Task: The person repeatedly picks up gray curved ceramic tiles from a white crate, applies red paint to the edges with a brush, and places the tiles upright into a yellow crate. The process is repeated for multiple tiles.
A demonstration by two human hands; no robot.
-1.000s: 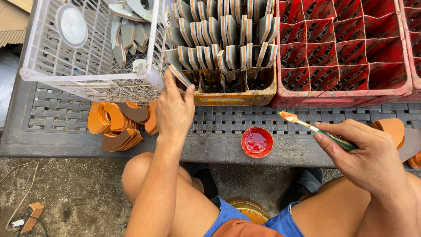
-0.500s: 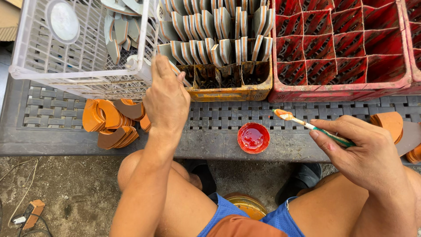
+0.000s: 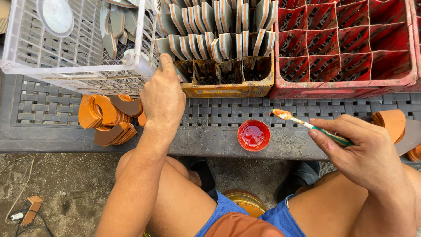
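White lattice plastic basket (image 3: 74, 61); yellow crate (image 3: 228, 87) of grey, orange-edged pieces (image 3: 210, 26); red divided crate (image 3: 346, 48); orange-brown flat pieces (image 3: 107, 118); small red paint-filled dish (image 3: 254, 135); orange-tipped, green-handled brush (image 3: 307, 125); dark grey woven-pattern tabletop (image 3: 210, 116).

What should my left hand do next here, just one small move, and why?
Probably close the fingers on one grey piece at the near left corner of the yellow crate and lift it out. The left hand already reaches to that corner, while the right hand holds a brush with orange on its tip beside the small red dish of paint.
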